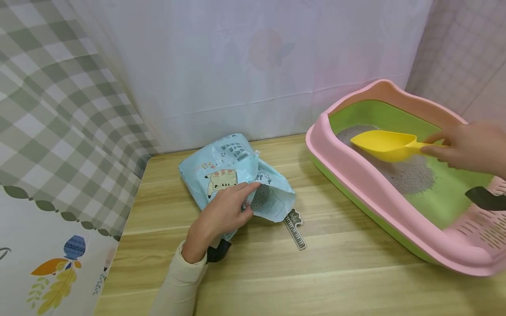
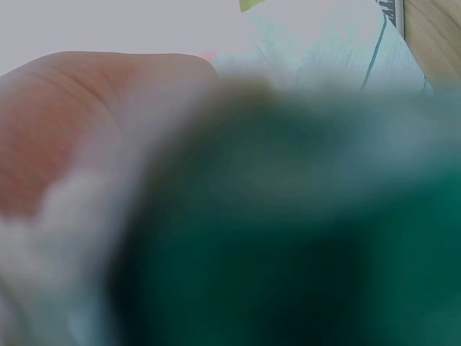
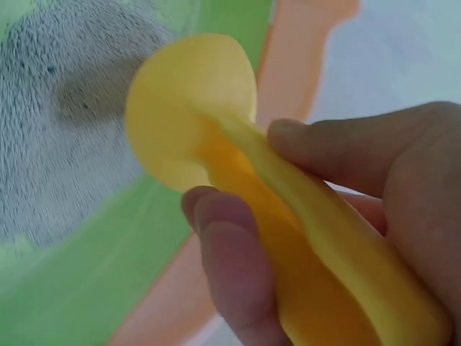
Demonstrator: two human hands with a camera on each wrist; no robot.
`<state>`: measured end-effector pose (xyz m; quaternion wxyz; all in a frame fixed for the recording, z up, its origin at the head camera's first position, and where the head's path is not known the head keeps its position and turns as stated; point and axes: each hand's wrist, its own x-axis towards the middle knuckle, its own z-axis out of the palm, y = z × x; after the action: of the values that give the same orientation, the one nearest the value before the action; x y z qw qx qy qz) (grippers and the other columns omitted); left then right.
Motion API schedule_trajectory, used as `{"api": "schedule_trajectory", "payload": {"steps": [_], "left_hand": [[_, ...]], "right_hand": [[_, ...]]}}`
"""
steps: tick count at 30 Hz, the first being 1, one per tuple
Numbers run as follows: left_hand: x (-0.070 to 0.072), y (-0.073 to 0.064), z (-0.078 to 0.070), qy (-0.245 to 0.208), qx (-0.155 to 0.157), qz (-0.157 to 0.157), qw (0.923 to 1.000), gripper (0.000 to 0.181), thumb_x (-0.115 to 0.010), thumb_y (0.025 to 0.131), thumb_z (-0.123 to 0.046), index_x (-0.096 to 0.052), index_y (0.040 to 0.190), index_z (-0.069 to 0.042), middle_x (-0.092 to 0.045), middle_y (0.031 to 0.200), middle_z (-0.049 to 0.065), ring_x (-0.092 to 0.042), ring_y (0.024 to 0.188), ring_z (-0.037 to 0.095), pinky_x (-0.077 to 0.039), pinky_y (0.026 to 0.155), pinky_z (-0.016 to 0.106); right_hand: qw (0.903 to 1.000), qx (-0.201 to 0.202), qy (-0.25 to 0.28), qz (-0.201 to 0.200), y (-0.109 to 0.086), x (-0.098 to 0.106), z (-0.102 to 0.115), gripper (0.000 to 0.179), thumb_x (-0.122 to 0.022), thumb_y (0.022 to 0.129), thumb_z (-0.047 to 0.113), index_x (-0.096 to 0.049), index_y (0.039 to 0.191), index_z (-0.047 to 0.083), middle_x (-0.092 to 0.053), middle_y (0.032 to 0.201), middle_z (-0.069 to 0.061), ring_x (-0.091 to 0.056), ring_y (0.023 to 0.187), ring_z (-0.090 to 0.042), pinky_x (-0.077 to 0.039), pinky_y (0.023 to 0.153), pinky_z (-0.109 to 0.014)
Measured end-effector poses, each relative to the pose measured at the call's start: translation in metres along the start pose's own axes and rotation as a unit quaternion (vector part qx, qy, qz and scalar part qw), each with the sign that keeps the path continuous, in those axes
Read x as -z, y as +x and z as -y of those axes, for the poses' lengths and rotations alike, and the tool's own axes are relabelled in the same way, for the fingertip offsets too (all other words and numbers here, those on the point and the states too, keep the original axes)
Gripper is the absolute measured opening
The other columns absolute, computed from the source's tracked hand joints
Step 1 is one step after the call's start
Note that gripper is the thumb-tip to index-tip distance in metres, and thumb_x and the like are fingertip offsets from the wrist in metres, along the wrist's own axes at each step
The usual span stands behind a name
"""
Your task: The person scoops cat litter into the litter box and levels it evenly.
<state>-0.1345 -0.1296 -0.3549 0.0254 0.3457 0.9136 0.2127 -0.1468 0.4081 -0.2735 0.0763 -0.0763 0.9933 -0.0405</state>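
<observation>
A yellow scoop (image 1: pixel 385 145) is over the litter box (image 1: pixel 348 160), above grey litter (image 1: pixel 411 175) on its green floor. My right hand (image 1: pixel 470 147) grips the scoop by its handle; in the right wrist view, thumb and fingers wrap the yellow handle (image 3: pixel 288 245). On the wooden table, a light blue litter bag (image 1: pixel 221 162) lies with its mouth toward the box, grey grains showing inside. My left hand (image 1: pixel 227 208) pinches the edge of that mouth between thumb and fingers. In the left wrist view a blurred dark green shape hides most of the hand.
A small grey piano-patterned flat piece (image 1: pixel 295 230) lies on the table (image 1: pixel 257 276) beside the bag mouth. The box's pink rim (image 1: pixel 367 184) stands raised between bag and litter. A white curtain (image 1: pixel 237 66) hangs behind, and checked cloth (image 1: pixel 59 101) covers the left side.
</observation>
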Motion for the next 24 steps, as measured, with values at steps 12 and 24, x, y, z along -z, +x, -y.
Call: {"api": "schedule_trajectory", "payload": {"steps": [12, 24], "left_hand": [[-0.001, 0.003, 0.001, 0.002, -0.012, 0.001, 0.9999, 0.064, -0.068, 0.088, -0.001, -0.062, 0.152, -0.001, -0.059, 0.089, -0.001, -0.049, 0.072, 0.013, -0.047, 0.065, 0.031], [0.003, 0.001, 0.002, 0.009, -0.011, -0.006, 0.9999, 0.064, -0.068, 0.088, 0.000, -0.062, 0.151, 0.000, -0.059, 0.089, -0.001, -0.050, 0.073, 0.014, -0.047, 0.067, 0.032]], "right_hand": [[0.9981, 0.054, 0.029, -0.006, 0.020, -0.027, 0.015, 0.033, -0.068, 0.108, 0.019, -0.074, 0.120, -0.011, -0.066, 0.067, 0.008, -0.062, 0.054, -0.010, -0.048, 0.064, -0.037], [0.9986, 0.027, 0.043, 0.013, -0.019, -0.025, -0.003, 0.033, -0.076, 0.105, 0.023, -0.078, 0.125, -0.003, -0.060, 0.070, 0.008, -0.053, 0.055, -0.009, -0.044, 0.053, -0.028]]}}
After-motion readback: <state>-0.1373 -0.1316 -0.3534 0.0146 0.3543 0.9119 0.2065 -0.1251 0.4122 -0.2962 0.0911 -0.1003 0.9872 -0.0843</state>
